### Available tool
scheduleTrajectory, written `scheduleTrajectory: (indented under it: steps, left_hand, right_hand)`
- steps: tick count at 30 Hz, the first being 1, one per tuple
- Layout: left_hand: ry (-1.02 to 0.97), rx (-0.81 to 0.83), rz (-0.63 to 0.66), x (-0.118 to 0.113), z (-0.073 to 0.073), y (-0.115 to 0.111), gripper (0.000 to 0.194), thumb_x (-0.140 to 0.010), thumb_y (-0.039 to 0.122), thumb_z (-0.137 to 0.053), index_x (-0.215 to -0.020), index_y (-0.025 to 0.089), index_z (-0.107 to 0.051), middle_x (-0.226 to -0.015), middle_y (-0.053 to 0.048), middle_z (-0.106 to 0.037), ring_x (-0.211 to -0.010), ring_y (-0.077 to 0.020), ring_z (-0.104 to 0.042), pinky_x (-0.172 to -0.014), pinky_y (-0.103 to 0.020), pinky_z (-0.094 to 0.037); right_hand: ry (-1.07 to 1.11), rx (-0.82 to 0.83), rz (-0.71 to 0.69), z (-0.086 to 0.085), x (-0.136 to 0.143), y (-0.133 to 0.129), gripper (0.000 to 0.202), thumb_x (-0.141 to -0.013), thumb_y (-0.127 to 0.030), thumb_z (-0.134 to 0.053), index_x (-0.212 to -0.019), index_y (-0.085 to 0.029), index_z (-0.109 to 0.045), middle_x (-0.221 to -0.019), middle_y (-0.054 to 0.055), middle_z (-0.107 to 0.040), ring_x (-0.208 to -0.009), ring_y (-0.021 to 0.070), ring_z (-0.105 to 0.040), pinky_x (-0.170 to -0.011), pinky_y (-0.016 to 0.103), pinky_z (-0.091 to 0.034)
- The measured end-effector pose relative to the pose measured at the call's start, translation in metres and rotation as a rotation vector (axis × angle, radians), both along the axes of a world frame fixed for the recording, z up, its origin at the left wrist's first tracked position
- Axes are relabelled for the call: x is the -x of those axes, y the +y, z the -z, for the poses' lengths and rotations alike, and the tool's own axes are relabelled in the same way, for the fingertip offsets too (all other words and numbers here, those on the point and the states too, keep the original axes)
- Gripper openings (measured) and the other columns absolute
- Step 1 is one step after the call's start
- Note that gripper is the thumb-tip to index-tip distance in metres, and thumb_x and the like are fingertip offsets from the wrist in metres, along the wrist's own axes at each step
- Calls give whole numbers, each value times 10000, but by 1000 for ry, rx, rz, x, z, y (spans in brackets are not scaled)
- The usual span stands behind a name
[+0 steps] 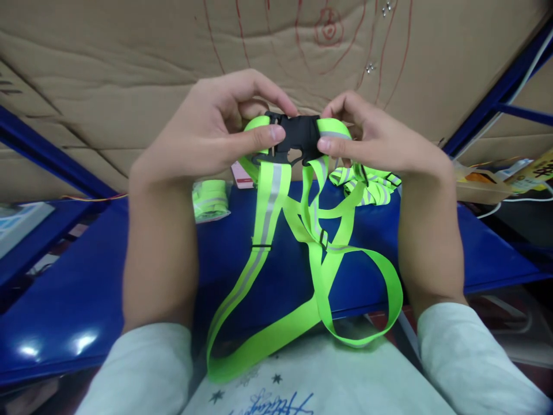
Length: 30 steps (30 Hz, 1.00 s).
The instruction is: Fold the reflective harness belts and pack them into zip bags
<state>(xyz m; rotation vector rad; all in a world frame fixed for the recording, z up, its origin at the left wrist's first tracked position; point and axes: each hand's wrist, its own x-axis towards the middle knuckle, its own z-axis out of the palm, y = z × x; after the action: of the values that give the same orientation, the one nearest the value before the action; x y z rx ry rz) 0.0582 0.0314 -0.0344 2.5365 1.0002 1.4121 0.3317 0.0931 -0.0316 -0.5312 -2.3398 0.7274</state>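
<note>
At far left, on the blue surface point(86, 282), I note a bagged bundle point(211, 199) of reflective webbing, packed. My left hand point(220, 124) pinches the near end of the black buckle point(302, 138), thumb on its face, index finger along its top edge. The buckle is held up above the surface, between both hands; its halves appear joined, though full latching I cannot confirm. From it hangs the yellow-green strap harness point(273, 196), loose and looped, not folded or bundled. My right hand point(367, 132) grips the buckle's other end between thumb and fingers. Beyond, at right, lies an unbagged strap bundle point(375, 187), gathered.
</note>
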Motion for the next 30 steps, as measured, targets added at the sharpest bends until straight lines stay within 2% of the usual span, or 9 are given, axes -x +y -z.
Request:
scheduleTrajectory:
  steps: [2,5,7,10,15,25,28,29,30]
  left_hand:
    - [123,77,56,1,-7,-2,454,-837,542,-811,-1212,307,-708,-986,-76,-746,-871,-295,-707,-757,-513,-610]
    - [150,27,55,-4,-7,-5,391,-919,484,-731,-1249,282,-674,-1144,-74,-724,-980,-269,-694,-847,-462,-586]
    - [152,28,15,-13,-4,-8,414,-902,462,-749,-1258,269,-663,-1208,-66,-703,-1045,-262,-676,-923,-437,-548]
    - [105,72,-38,-25,-1,-15,516,-777,385,-866,-1240,274,-668,-1238,-42,-697,-1096,-267,-657,-986,-406,-509]
    - [90,113,-35,-30,-3,-19,508,-734,290,-866,-1208,305,-683,-1208,-18,-715,-1051,-275,-689,-915,-394,-534]
    - [206,23,-70,-23,0,-13,425,-879,433,-763,-1275,317,-662,-1172,-15,-722,-1041,-247,-695,-890,-352,-509]
    - [177,44,-11,-23,-1,-14,454,-900,422,-761,-1318,291,-644,-1221,-29,-706,-1048,-234,-689,-841,-322,-510]
    - [149,103,38,-22,-1,-13,466,-905,419,-762,-1333,283,-637,-1223,-35,-707,-1019,-221,-691,-790,-306,-513]
    - [34,186,99,-21,-1,-13,487,-881,395,-798,-1322,250,-652,-1177,-56,-726,-947,-213,-698,-714,-291,-507]
  right_hand:
    - [-6,-15,30,0,3,-1,418,-895,-509,-793,-1134,-214,-618,-906,-13,-672,-799,131,-598,-756,260,-505]
    - [-34,62,19,-3,5,-4,325,-890,-476,-800,-954,-194,-655,-787,-12,-640,-700,125,-584,-634,239,-488]
    - [-10,134,7,-4,4,-6,313,-879,-450,-814,-857,-183,-651,-718,-13,-607,-619,107,-552,-540,223,-441]
    - [41,216,-12,-6,5,-7,307,-847,-401,-854,-804,-174,-652,-665,-20,-572,-546,83,-506,-468,214,-379]
    - [52,261,-75,-5,8,-7,311,-826,-394,-880,-801,-173,-663,-646,-31,-564,-535,74,-474,-466,217,-366]
    - [77,253,-51,-3,7,-7,311,-834,-458,-866,-832,-186,-715,-650,-17,-625,-508,85,-482,-439,242,-347]
    - [98,261,-35,-3,6,-7,319,-817,-470,-875,-829,-189,-724,-630,-16,-617,-487,89,-487,-425,245,-333]
    - [102,265,-29,-3,6,-7,322,-810,-477,-878,-821,-194,-725,-634,-13,-621,-491,92,-493,-428,248,-335]
    - [106,266,-26,-3,5,-7,322,-805,-485,-879,-815,-202,-726,-644,-8,-629,-501,97,-501,-435,252,-343]
